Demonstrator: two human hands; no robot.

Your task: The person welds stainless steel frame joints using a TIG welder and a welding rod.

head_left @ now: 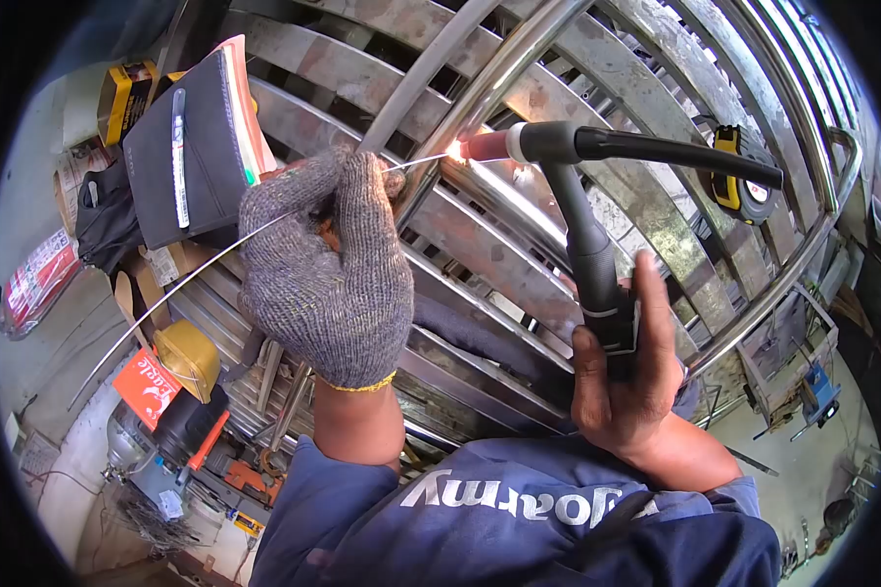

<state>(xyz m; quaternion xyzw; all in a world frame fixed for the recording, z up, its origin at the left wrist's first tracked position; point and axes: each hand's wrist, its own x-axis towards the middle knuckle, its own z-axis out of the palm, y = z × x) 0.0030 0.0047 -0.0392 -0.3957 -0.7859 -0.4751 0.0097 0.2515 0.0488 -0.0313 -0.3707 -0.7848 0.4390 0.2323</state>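
Note:
My left hand (328, 264), in a grey knitted glove, pinches a thin welding filler rod (166, 296) whose long tail curves down to the lower left. The rod's front end meets a bright glowing spot at the joint of two shiny steel tubes (499, 83). From the right, a black TIG torch (589, 249) points its reddish nozzle at that same spot. Bare and below the torch, my right hand (626, 377) grips the lower end of its handle, with the index finger and thumb extended along it.
Metal slats (646, 210) lie under the tubes. A yellow-black tape measure (747, 176) rests on them at the right. To the left are a black notebook (201, 108) with a marker (179, 157) on it, a red box (147, 386) and a yellow object (188, 354).

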